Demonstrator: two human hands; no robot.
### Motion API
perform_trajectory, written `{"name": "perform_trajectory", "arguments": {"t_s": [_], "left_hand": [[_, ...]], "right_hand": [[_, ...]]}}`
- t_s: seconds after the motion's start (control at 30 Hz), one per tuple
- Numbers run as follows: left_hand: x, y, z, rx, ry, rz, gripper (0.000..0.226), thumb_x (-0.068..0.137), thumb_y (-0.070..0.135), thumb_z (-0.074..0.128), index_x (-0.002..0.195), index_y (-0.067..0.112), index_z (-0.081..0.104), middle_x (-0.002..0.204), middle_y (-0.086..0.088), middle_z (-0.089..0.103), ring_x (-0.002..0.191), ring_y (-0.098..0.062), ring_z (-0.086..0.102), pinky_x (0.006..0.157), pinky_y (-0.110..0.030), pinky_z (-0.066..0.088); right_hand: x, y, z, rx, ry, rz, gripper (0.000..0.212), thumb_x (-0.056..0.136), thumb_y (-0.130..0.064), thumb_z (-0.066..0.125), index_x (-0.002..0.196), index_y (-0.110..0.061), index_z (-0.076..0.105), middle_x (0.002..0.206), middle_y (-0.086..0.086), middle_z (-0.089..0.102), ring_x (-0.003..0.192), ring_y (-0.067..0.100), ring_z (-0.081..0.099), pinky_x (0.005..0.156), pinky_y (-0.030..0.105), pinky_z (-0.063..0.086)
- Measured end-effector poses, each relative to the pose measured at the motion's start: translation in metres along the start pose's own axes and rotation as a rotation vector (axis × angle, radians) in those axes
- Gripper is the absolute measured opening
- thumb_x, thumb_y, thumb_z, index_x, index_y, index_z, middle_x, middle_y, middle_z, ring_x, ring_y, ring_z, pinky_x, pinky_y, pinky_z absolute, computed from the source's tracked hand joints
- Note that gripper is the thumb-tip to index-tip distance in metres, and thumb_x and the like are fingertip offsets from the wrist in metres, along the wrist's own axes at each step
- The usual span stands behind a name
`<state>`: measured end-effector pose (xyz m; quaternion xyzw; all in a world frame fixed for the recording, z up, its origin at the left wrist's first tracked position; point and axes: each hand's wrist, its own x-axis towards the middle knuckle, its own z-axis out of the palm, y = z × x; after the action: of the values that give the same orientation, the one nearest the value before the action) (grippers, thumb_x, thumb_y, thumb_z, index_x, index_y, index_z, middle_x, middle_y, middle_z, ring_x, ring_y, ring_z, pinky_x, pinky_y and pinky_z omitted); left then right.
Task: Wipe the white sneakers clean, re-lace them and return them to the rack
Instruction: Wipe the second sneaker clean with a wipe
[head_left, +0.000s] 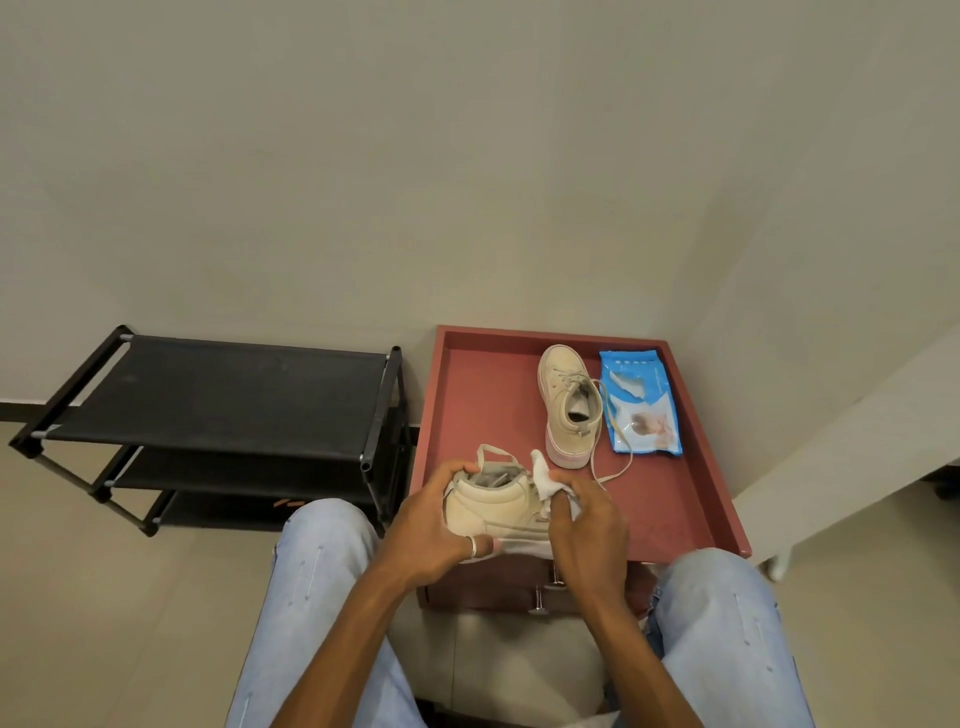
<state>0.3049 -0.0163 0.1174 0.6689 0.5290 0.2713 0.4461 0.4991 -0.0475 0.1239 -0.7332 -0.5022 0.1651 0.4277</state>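
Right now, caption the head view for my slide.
Left hand holds a sneaker, right hand presses a wipe to it; second sneaker sits beside the wipes pack.

Red rimmed tabletop (467, 405): carrying one white sneaker (558, 415) at twelve o'clock, toe pointing away; blue wipes packet (644, 415) lying just beside it at two o'clock; loose lace (618, 467) trailing toward six.

Smooth, matt off-white leather-like upper on the held sneaker (483, 512), with a soft, crumpled white cloth-like wipe (545, 480) against it; same matt finish on the second sneaker (569, 410), over a smooth, pale pink rubbery sole. Glossy, crinkled blue plastic on the wipes packet (641, 402). Smooth, matt red painted tabletop (488, 405); shiny metal drawer handles (540, 605) below. Matt black woven fabric shelves, grey metal tubes and black plastic joints on the rack (234, 389). Faded light blue denim on the jeans (322, 571)
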Motion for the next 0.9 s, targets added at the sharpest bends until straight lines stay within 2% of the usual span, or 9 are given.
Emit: {"name": "perform_trajectory", "arguments": {"t_s": [0.07, 0.13, 0.2, 0.4, 0.5, 0.57, 0.6, 0.73, 0.9], "left_hand": [[-0.001, 0.002, 0.000, 0.009, 0.038, 0.023, 0.077, 0.059, 0.039, 0.090, 0.119, 0.055, 0.044, 0.110, 0.029, 0.064, 0.099, 0.000, 0.065, 0.086, -0.037, 0.059], [-0.003, 0.006, -0.001, 0.017, 0.083, 0.048, 0.076, 0.061, 0.042, 0.090, 0.118, 0.059, 0.042, 0.112, 0.035, 0.060, 0.101, 0.004, 0.062, 0.086, -0.034, 0.059], [-0.004, 0.007, -0.004, 0.023, 0.127, 0.062, 0.076, 0.061, 0.045, 0.089, 0.118, 0.061, 0.042, 0.113, 0.037, 0.058, 0.101, 0.006, 0.061, 0.086, -0.031, 0.059], [-0.006, 0.008, -0.002, 0.070, 0.197, 0.050, 0.078, 0.060, 0.046, 0.089, 0.118, 0.061, 0.040, 0.116, 0.025, 0.061, 0.103, -0.001, 0.063, 0.084, -0.034, 0.059], [-0.007, 0.010, 0.002, 0.102, 0.239, 0.042, 0.079, 0.063, 0.041, 0.090, 0.123, 0.055, 0.042, 0.121, 0.021, 0.058, 0.103, -0.005, 0.061, 0.078, -0.020, 0.052], [-0.007, 0.011, 0.005, 0.126, 0.286, 0.019, 0.080, 0.066, 0.036, 0.091, 0.131, 0.043, 0.045, 0.123, 0.016, 0.054, 0.102, -0.004, 0.056, 0.074, -0.008, 0.042], [-0.007, 0.012, 0.007, 0.138, 0.315, 0.008, 0.081, 0.067, 0.035, 0.091, 0.134, 0.039, 0.046, 0.125, 0.014, 0.053, 0.103, -0.004, 0.054, 0.073, -0.007, 0.040], [-0.007, 0.014, 0.014, 0.169, 0.399, -0.039, 0.087, 0.066, 0.038, 0.091, 0.135, 0.044, 0.038, 0.130, 0.010, 0.050, 0.112, -0.012, 0.054, 0.084, -0.023, 0.046], [-0.008, 0.017, 0.031, 0.098, 0.372, -0.014, 0.079, 0.072, 0.039, 0.088, 0.137, 0.038, 0.043, 0.128, 0.016, 0.048, 0.118, -0.010, 0.052, 0.091, -0.027, 0.046]], "right_hand": [[0.001, -0.002, -0.004, 0.019, -0.002, 0.023, 0.025, 0.089, -0.007, 0.059, 0.105, -0.021, 0.072, 0.090, -0.003, 0.071, 0.079, 0.013, 0.060, 0.064, 0.022, 0.042], [0.001, -0.003, -0.007, 0.035, 0.008, 0.044, 0.024, 0.089, -0.007, 0.058, 0.103, -0.022, 0.071, 0.088, -0.003, 0.070, 0.078, 0.013, 0.059, 0.062, 0.012, 0.039], [0.001, -0.006, -0.010, 0.059, 0.015, 0.068, 0.025, 0.088, -0.007, 0.058, 0.101, -0.024, 0.072, 0.086, -0.004, 0.069, 0.078, 0.013, 0.059, 0.061, 0.008, 0.038], [0.003, -0.009, -0.012, 0.131, 0.001, 0.167, 0.023, 0.088, -0.012, 0.060, 0.096, -0.029, 0.072, 0.085, -0.007, 0.070, 0.079, 0.009, 0.061, 0.062, 0.020, 0.042], [0.001, -0.008, -0.011, 0.116, -0.006, 0.171, 0.018, 0.087, -0.012, 0.060, 0.088, -0.027, 0.070, 0.077, -0.006, 0.068, 0.074, 0.014, 0.061, 0.061, 0.031, 0.045], [0.000, -0.007, -0.011, 0.109, -0.017, 0.182, 0.016, 0.087, -0.012, 0.059, 0.085, -0.025, 0.069, 0.072, -0.005, 0.067, 0.070, 0.015, 0.060, 0.061, 0.034, 0.046], [-0.001, -0.007, -0.011, 0.110, -0.021, 0.183, 0.017, 0.087, -0.012, 0.059, 0.085, -0.026, 0.069, 0.072, -0.005, 0.067, 0.070, 0.014, 0.061, 0.061, 0.034, 0.047], [-0.005, -0.010, -0.002, 0.144, -0.073, 0.198, 0.024, 0.084, -0.011, 0.060, 0.091, -0.030, 0.072, 0.075, -0.010, 0.070, 0.074, 0.008, 0.063, 0.068, 0.032, 0.051], [-0.017, -0.014, 0.013, 0.191, -0.171, 0.194, 0.026, 0.086, -0.014, 0.057, 0.103, -0.029, 0.071, 0.089, -0.012, 0.073, 0.084, 0.005, 0.066, 0.077, 0.033, 0.055]]}}
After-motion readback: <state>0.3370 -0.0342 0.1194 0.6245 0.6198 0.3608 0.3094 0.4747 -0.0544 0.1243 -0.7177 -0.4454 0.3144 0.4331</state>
